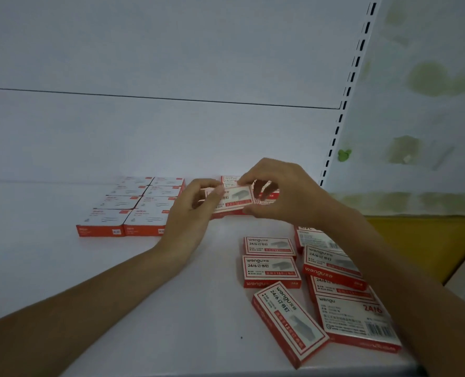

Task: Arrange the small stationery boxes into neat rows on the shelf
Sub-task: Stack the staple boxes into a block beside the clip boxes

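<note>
Head view: flat rectangular box (236, 198), smooth shelf (117, 281)

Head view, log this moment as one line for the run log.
left hand and right hand: pinch one staple box | tidy block: left | loose boxes: front right, unsorted

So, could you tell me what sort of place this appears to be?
Probably a shop: a white shelf with a slotted upright, many identical staple boxes, some in rows, and the left hand and right hand holding one box.
</note>
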Demonstrator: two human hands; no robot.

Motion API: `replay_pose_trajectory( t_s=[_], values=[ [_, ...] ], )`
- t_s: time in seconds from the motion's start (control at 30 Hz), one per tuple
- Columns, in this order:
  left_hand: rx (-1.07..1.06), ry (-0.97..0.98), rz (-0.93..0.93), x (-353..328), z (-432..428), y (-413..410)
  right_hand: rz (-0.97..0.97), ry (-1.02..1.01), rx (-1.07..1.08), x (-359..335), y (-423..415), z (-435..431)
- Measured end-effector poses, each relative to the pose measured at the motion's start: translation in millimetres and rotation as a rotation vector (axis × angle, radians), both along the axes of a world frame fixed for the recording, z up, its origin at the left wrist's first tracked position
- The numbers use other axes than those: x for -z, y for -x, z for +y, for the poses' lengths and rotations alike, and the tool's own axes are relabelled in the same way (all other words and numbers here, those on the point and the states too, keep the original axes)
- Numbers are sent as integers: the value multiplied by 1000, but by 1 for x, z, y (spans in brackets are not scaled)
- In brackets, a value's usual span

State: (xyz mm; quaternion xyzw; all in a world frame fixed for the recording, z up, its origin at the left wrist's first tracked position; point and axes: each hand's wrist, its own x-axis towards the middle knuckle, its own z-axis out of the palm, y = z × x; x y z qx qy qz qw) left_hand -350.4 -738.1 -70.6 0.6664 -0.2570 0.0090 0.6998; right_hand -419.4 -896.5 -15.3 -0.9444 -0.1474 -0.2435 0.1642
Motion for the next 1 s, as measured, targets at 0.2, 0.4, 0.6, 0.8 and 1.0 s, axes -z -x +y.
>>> replay_pose_trajectory(
  t_s=[0.2,0.4,0.6,0.8,1.0],
  values=[
    [-32,9,-24,-4,2,0,-238,-30,63,10,-5,-5],
    [-5,-247,-357,1,7,8,-357,-81,160,20,-7,-12],
    [7,-538,-491,9,6,3,-321,-84,141,26,-12,-20],
    [-19,-618,-504,15,0,-2,-333,-128,139,27,-13,-23],
    [-21,-620,-486,16,-3,-2,-289,-169,154,29,-18,-25]
  ],
)
